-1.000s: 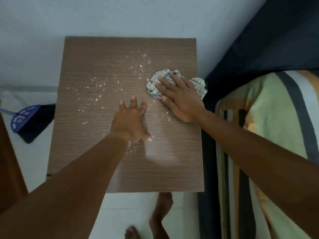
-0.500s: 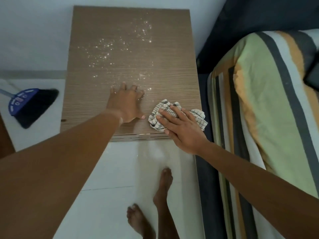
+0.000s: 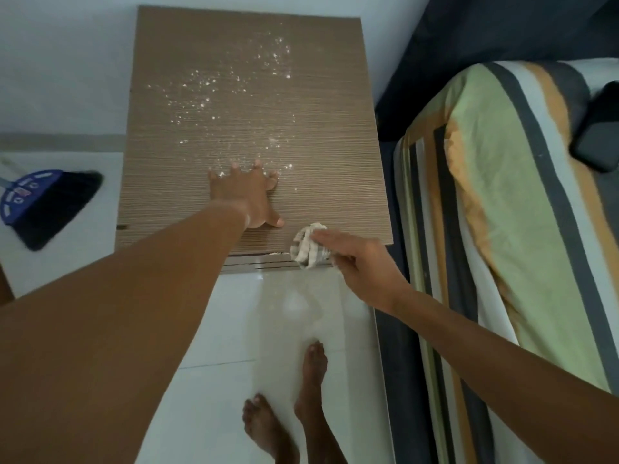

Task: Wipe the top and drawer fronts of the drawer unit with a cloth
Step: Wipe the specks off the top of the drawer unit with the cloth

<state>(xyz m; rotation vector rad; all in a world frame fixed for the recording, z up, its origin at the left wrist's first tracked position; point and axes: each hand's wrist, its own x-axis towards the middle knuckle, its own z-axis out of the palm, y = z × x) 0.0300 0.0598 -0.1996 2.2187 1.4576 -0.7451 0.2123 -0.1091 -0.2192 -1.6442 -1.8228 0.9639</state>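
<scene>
The brown wood-grain drawer unit (image 3: 318,95) stands against the wall, seen from above. White powder specks (image 3: 214,92) are scattered over the far and middle part of its top. My left hand (image 3: 246,195) lies flat on the top near the front edge, fingers spread. My right hand (image 3: 361,266) holds a checked cloth (image 3: 308,247) bunched at the front right edge of the top, partly over the edge. Only thin strips of the drawer fronts (image 3: 261,264) show below the edge.
A bed with a striped cover (image 3: 502,212) runs along the right, close to the unit. A dark object (image 3: 599,128) lies on it. A blue and black broom head (image 3: 43,202) rests on the white tiled floor at left. My bare feet (image 3: 288,406) stand below.
My right hand has dragged the cloth from the far right of the top toward me, down to the front edge. The left hand stays flat on the top.
</scene>
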